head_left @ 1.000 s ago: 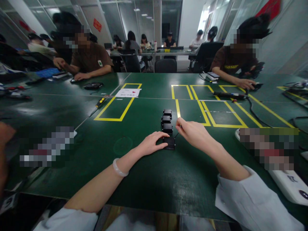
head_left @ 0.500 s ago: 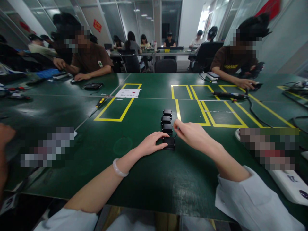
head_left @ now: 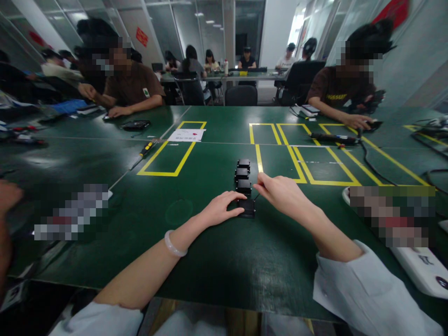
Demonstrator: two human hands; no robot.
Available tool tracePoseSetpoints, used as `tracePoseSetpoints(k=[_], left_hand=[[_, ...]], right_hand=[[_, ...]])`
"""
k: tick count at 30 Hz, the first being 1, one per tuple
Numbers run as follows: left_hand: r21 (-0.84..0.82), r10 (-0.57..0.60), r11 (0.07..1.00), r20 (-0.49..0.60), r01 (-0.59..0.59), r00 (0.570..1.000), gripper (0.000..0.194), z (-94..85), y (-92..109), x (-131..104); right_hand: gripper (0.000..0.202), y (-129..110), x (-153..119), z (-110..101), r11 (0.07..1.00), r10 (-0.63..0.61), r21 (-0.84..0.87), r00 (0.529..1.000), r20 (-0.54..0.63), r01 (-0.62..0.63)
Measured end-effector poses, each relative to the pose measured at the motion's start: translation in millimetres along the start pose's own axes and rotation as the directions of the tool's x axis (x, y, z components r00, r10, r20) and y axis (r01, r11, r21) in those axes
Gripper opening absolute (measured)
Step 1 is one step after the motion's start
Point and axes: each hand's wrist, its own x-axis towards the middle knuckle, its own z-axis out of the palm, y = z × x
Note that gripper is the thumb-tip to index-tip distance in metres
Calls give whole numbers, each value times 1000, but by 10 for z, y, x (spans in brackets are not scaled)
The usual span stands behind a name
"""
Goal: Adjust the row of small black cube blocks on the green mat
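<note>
In the head camera's view, a person's two bare hands are working at a green desk (head_left: 210, 270). The left hand (head_left: 221, 208) is reaching in from the left, its grip grasping the near block (head_left: 248, 206), a small black piece lying flat on the desk; the thumb and fingers are spreading over its left side. A pale bracelet (head_left: 175, 244) is circling that wrist. The right hand (head_left: 279, 192) is coming in from the right, its grip clenching a thin dark rod (head_left: 256, 197) between fingertips; the rod is slanting down toward the block's upper right corner, though whether it is touching is too small to tell. Three more blocks (head_left: 243, 185) are lining up just beyond the near block, running away from the person in a row. Yellow tape (head_left: 157, 174) is marking out rectangles on both sides of the row. Farther left, a white sheet (head_left: 186, 135) is lying across one rectangle, and a screwdriver (head_left: 146, 148) with a yellow and black handle is resting near it. At the right, a white device (head_left: 418, 275) is lying near the right forearm, partly blurred out. Across the desk, two co-workers in brown shirts (head_left: 135, 86) are sitting well apart.
</note>
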Motion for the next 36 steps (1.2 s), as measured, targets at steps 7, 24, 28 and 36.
tracePoseSetpoints(k=[7, 24, 28, 36], left_hand=[[-2, -4, 1000, -2, 4, 1000, 34, -3, 9, -6], [-6, -10, 1000, 10, 10, 1000, 35, -12, 9, -8], [-7, -9, 1000, 11, 9, 1000, 34, -12, 13, -6], [-9, 2, 1000, -2, -2, 1000, 34, 2, -9, -9]], right_hand=[[31, -17, 24, 23, 999, 33, 12, 999, -15, -32], [28, 27, -14, 2, 995, 5, 101, 1000, -7, -4], [23, 26, -26, -10, 988, -22, 154, 1000, -18, 25], [29, 22, -7, 8, 998, -7, 69, 1000, -9, 8]])
